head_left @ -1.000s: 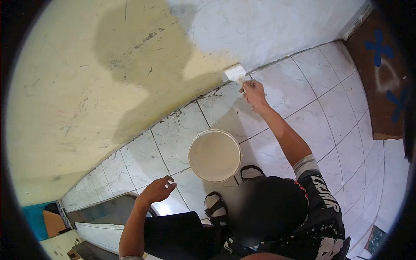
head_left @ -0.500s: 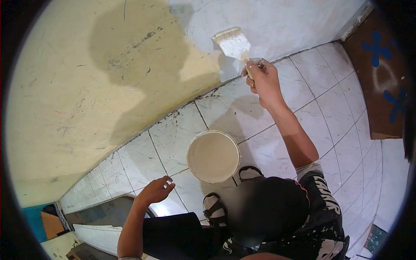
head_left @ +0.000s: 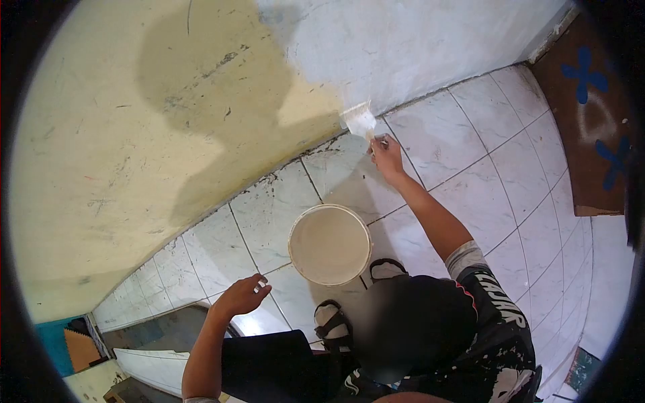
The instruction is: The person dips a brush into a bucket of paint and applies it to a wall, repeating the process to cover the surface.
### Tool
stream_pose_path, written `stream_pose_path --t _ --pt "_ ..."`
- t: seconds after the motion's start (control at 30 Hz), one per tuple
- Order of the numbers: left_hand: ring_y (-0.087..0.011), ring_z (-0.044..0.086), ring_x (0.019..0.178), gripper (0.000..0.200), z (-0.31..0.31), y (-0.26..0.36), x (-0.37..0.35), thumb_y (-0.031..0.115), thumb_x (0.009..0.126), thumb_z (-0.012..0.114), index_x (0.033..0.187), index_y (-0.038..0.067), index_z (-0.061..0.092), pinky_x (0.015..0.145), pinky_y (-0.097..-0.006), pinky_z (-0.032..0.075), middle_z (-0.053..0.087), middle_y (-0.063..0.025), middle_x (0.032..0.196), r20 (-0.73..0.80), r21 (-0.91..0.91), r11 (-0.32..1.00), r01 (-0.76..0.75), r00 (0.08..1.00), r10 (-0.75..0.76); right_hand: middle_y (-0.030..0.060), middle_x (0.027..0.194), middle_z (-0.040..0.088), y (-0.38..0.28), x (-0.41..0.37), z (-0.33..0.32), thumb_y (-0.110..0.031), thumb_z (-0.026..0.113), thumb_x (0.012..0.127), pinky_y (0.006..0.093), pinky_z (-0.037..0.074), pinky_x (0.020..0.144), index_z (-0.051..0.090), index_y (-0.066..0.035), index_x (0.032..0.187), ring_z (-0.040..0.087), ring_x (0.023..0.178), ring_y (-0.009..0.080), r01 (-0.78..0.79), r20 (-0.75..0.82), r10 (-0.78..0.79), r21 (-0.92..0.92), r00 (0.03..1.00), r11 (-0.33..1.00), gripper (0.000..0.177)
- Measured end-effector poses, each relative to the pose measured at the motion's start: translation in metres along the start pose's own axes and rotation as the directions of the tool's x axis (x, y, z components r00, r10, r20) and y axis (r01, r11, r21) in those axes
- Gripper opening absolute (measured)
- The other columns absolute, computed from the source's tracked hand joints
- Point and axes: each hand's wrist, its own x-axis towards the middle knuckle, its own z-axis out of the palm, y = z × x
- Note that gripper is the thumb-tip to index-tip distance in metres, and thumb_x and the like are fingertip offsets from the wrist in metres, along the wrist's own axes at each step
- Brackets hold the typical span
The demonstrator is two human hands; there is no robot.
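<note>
My right hand is closed around the handle of a wide, flat paintbrush. White paint coats the brush, and its bristles are at the bottom of the wall, close to the floor line. Above and to the right the wall is white; to the left it is bare yellow with dark scuffs. A round bucket of off-white paint stands on the floor between the wall and my feet. My left hand hangs left of the bucket, holding nothing, its fingers loosely bent and apart from the thumb.
Light marbled tiles cover the floor. A brown panel with blue marks stands at the right. My sandalled feet are just behind the bucket. White and turquoise items lie at the lower left.
My right hand has brought the brush down and slightly left along the wall, from the white area to the wall's foot. My left hand and the bucket stay nearly in place.
</note>
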Motion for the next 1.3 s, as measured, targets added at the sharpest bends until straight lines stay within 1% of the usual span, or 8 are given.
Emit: stream_pose_path --t 0.1,0.3,0.4,0.63,0.9,1.17,1.23,1.3 --pt "-0.0403 0.070 0.108 0.047 -0.001 0.002 -0.004 0.039 0.103 0.057 0.127 -0.001 0.061 0.095 -0.0449 0.053 0.073 -0.0250 0.113 -0.003 -0.015 1.000 0.003 1.000 -0.003 0.0041 0.076 0.063 0.023 -0.005 -0.003 -0.019 0.061 0.100 0.0265 0.035 0.041 0.059 -0.006 0.098 0.051 0.053 0.0097 -0.050 -0.074 0.038 -0.161 0.996 0.986 0.013" --pt "-0.0392 0.071 0.105 0.049 0.001 0.000 -0.011 0.041 0.104 0.055 0.131 0.000 0.060 0.094 -0.0466 0.055 0.072 -0.0246 0.115 -0.017 0.001 1.000 -0.003 1.000 0.003 0.0072 0.075 0.064 0.040 0.005 -0.010 -0.016 0.060 0.095 0.0290 0.036 0.040 0.058 -0.003 0.094 0.052 0.053 0.0118 -0.103 -0.181 0.062 -0.230 0.982 0.968 0.013" --pt "-0.0411 0.069 0.109 0.048 -0.001 0.006 -0.018 0.040 0.103 0.056 0.129 0.000 0.061 0.097 -0.0454 0.052 0.073 -0.0247 0.114 -0.017 0.001 1.000 0.026 1.000 -0.026 0.0090 0.076 0.064 0.031 0.012 -0.014 -0.015 0.060 0.093 0.0295 0.036 0.039 0.058 -0.002 0.093 0.053 0.053 0.0127 -0.200 -0.137 0.174 -0.202 0.975 0.959 0.013" --pt "-0.0397 0.070 0.107 0.049 0.002 0.000 -0.021 0.041 0.104 0.055 0.131 0.000 0.060 0.095 -0.0466 0.055 0.072 -0.0244 0.116 -0.022 -0.005 1.000 0.019 1.000 -0.019 0.0114 0.078 0.065 0.031 0.031 -0.008 -0.015 0.061 0.093 0.0305 0.036 0.038 0.058 0.001 0.093 0.053 0.053 0.0138 -0.231 -0.133 0.202 -0.262 0.970 0.937 0.016" --pt "-0.0389 0.070 0.108 0.048 0.006 -0.007 -0.018 0.040 0.104 0.055 0.131 0.000 0.060 0.095 -0.0464 0.055 0.073 -0.0241 0.114 -0.027 0.025 1.000 0.012 1.000 -0.011 0.0102 0.079 0.065 0.018 0.025 -0.002 -0.017 0.062 0.093 0.0297 0.036 0.040 0.060 0.001 0.093 0.053 0.055 0.0130 -0.149 -0.101 0.129 -0.219 0.986 0.964 0.018" --pt "-0.0406 0.068 0.111 0.050 0.004 -0.005 -0.018 0.043 0.103 0.055 0.128 0.001 0.061 0.097 -0.0455 0.053 0.072 -0.0238 0.116 -0.016 0.005 1.000 0.011 1.000 -0.011 0.0061 0.078 0.063 -0.111 -0.039 0.004 -0.017 0.061 0.097 0.0269 0.034 0.042 0.059 -0.001 0.094 0.049 0.056 0.0089 -0.019 -0.001 0.019 -0.029 1.000 0.999 0.016" --pt "-0.0406 0.069 0.111 0.050 0.003 -0.002 -0.020 0.043 0.103 0.055 0.128 0.001 0.061 0.097 -0.0454 0.053 0.072 -0.0238 0.116 -0.020 -0.006 1.000 0.013 1.000 -0.013 0.0059 0.075 0.064 -0.115 -0.053 0.007 -0.016 0.060 0.097 0.0293 0.037 0.043 0.059 -0.001 0.092 0.050 0.055 0.0097 -0.010 0.024 0.009 0.032 1.000 0.999 0.015" --pt "-0.0405 0.069 0.111 0.049 0.002 -0.002 -0.022 0.043 0.103 0.055 0.129 0.001 0.061 0.097 -0.0452 0.053 0.072 -0.0239 0.115 -0.029 -0.020 1.000 0.015 0.999 -0.015 0.0047 0.079 0.061 -0.109 -0.066 0.013 -0.015 0.059 0.099 0.0233 0.030 0.040 0.057 -0.004 0.096 0.046 0.055 0.0063 -0.001 -0.007 0.001 0.077 1.000 0.997 0.011"
